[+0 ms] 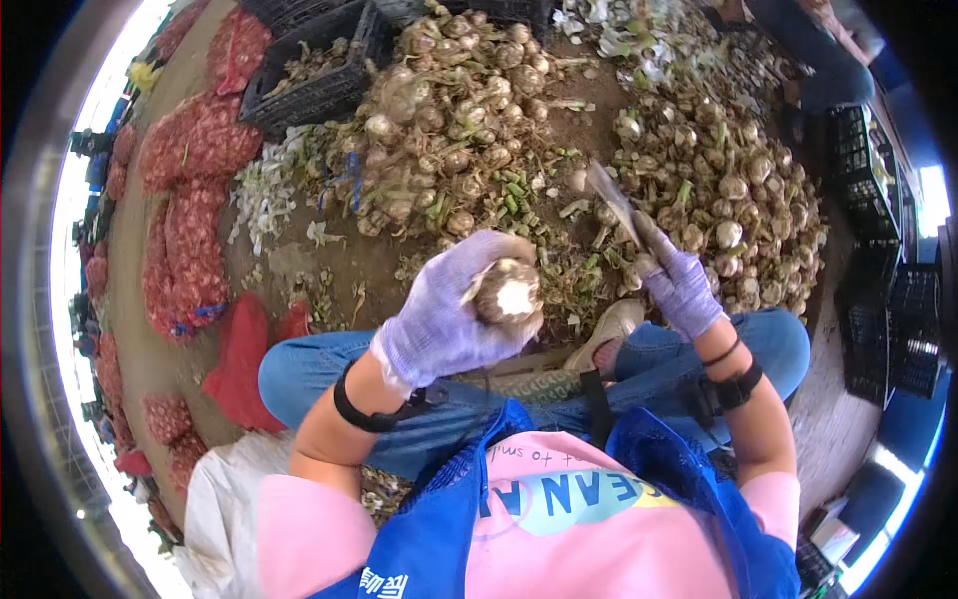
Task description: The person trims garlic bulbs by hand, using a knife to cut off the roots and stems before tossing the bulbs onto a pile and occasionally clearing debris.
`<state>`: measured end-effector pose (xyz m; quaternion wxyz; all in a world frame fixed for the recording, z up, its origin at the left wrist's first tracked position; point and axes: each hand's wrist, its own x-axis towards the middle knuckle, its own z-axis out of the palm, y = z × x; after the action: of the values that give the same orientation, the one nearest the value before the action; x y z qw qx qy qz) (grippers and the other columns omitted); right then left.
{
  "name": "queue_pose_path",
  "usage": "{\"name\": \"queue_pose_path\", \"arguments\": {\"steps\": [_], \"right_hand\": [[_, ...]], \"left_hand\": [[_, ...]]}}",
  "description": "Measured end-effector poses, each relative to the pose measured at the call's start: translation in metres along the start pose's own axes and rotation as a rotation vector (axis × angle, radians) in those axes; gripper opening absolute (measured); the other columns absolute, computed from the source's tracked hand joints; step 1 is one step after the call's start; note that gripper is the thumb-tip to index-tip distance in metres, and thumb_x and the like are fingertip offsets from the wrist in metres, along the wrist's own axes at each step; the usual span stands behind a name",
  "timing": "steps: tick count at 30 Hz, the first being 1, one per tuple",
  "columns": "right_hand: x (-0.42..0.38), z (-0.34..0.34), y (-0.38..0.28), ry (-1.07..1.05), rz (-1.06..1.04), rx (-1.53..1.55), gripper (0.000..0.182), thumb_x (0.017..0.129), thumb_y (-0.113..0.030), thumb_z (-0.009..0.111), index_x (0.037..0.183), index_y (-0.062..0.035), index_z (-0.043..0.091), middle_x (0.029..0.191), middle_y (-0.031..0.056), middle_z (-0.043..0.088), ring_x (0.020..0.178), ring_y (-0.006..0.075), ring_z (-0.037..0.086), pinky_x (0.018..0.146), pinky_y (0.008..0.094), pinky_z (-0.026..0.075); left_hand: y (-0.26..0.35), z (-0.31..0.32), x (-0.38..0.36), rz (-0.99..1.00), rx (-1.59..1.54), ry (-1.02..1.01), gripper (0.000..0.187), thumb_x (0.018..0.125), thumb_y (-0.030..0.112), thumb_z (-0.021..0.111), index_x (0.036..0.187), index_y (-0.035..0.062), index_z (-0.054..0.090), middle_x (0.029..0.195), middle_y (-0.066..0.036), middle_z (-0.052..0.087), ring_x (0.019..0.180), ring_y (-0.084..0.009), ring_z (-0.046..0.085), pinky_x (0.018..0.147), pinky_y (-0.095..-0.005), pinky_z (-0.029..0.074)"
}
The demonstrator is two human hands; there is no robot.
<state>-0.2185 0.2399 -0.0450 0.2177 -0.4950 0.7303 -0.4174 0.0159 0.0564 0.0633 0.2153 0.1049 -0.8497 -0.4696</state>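
Note:
My left hand (434, 309), in a pale purple glove, is closed around a garlic bulb (513, 298) whose white cut face is turned up toward me. In my right hand (686, 288), gloved the same way, is a knife (617, 205) with its blade pointing up and to the left, apart from the bulb. Beyond my left hand lies a heap of garlic bulbs (454, 125) with dry stems. Another garlic heap (733, 205) spreads past my right hand. Cut stems and leaf scraps (514, 205) litter the ground between the heaps.
Red mesh sacks (190, 240) full of bulbs line the left side. A black crate (309, 75) with garlic stands at the back left, and black crates (888, 324) are stacked at the right. Another person's leg (818, 55) shows at the upper right.

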Motion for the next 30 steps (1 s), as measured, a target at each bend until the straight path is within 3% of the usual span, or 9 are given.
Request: {"name": "queue_pose_path", "arguments": {"steps": [5,7,10,20,22,26,28,29,30], "right_hand": [[0.005,-0.026,-0.098,-0.31,0.196,0.379,0.053,0.098,-0.032,0.049,0.145,-0.0129,0.037,0.074,-0.0024,0.053,0.06,0.0071,0.046,0.057,0.0237,0.043],[0.002,-0.036,-0.116,-0.398,0.187,0.422,0.057,0.097,-0.038,0.05,0.147,-0.0135,0.035,0.073,-0.0036,0.049,0.059,0.0059,0.047,0.055,0.0229,0.042],[-0.009,-0.032,-0.115,-0.494,0.265,0.54,0.064,0.094,-0.044,0.054,0.147,-0.0134,0.035,0.076,-0.0031,0.054,0.059,0.006,0.052,0.054,0.0214,0.045],[0.008,-0.029,-0.143,-0.628,0.465,0.764,0.066,0.094,-0.047,0.053,0.148,-0.0148,0.033,0.072,0.002,0.057,0.056,0.0093,0.056,0.05,0.0227,0.048],[0.008,-0.025,-0.107,-0.688,0.562,0.599,0.064,0.095,-0.045,0.052,0.148,-0.0147,0.033,0.071,0.0012,0.056,0.057,0.0096,0.055,0.051,0.0232,0.047],[-0.028,-0.007,-0.04,-0.618,0.712,0.572,0.059,0.096,-0.041,0.049,0.147,-0.0136,0.035,0.066,0.0003,0.052,0.056,0.0092,0.05,0.049,0.0236,0.042],[-0.033,0.003,-0.03,-0.532,0.774,0.686,0.071,0.092,-0.052,0.052,0.147,-0.0107,0.033,0.065,0.0006,0.052,0.054,0.0097,0.047,0.049,0.0232,0.039],[-0.028,0.006,-0.022,-0.471,0.788,0.733,0.078,0.089,-0.057,0.054,0.147,-0.0093,0.033,0.065,0.0007,0.052,0.054,0.0099,0.046,0.049,0.0231,0.038],[-0.028,0.011,-0.011,-0.479,0.736,0.839,0.081,0.088,-0.059,0.055,0.148,-0.0093,0.03,0.067,0.0017,0.053,0.055,0.0108,0.047,0.05,0.0235,0.04]], "left_hand": [[-0.007,-0.005,-0.001,0.114,-0.004,-0.097,0.056,0.062,0.011,0.085,0.11,0.0063,0.058,0.098,-0.01,0.061,0.089,-0.0212,0.061,0.077,-0.0324,0.05],[-0.01,-0.011,-0.001,0.176,0.081,-0.124,0.048,0.059,0.018,0.086,0.099,0.0094,0.062,0.091,-0.009,0.061,0.083,-0.0266,0.062,0.072,-0.0353,0.05],[-0.013,-0.014,-0.001,0.327,0.247,-0.186,0.033,0.059,0.024,0.083,0.083,0.0133,0.064,0.082,-0.007,0.06,0.074,-0.0325,0.06,0.065,-0.0392,0.051],[-0.014,-0.003,0.009,0.545,0.463,-0.277,0.025,0.062,0.023,0.075,0.082,0.014,0.065,0.083,-0.004,0.06,0.076,-0.0258,0.062,0.062,-0.0372,0.053],[-0.019,-0.01,0.008,0.544,0.539,-0.186,0.023,0.061,0.021,0.073,0.081,0.0134,0.064,0.086,-0.004,0.062,0.081,-0.0253,0.063,0.065,-0.0358,0.054],[-0.064,-0.024,0.005,0.244,0.302,0.014,0.021,0.069,0.012,0.074,0.088,0.0118,0.065,0.089,-0.004,0.064,0.084,-0.0224,0.064,0.07,-0.032,0.054],[-0.108,-0.021,0.001,0.039,0.159,0.15,0.02,0.075,0.007,0.076,0.091,0.0096,0.065,0.091,-0.002,0.064,0.085,-0.0165,0.063,0.069,-0.0264,0.054],[-0.122,-0.017,0.003,-0.455,-0.37,0.203,0.024,0.078,0.019,0.077,0.094,0.01,0.062,0.091,-0.002,0.063,0.079,-0.016,0.062,0.073,-0.0308,0.055],[-0.124,-0.01,0.014,-0.699,-0.439,0.391,0.031,0.079,0.023,0.077,0.1,0.0091,0.06,0.092,-0.004,0.063,0.081,-0.0165,0.062,0.074,-0.0306,0.056]]}}
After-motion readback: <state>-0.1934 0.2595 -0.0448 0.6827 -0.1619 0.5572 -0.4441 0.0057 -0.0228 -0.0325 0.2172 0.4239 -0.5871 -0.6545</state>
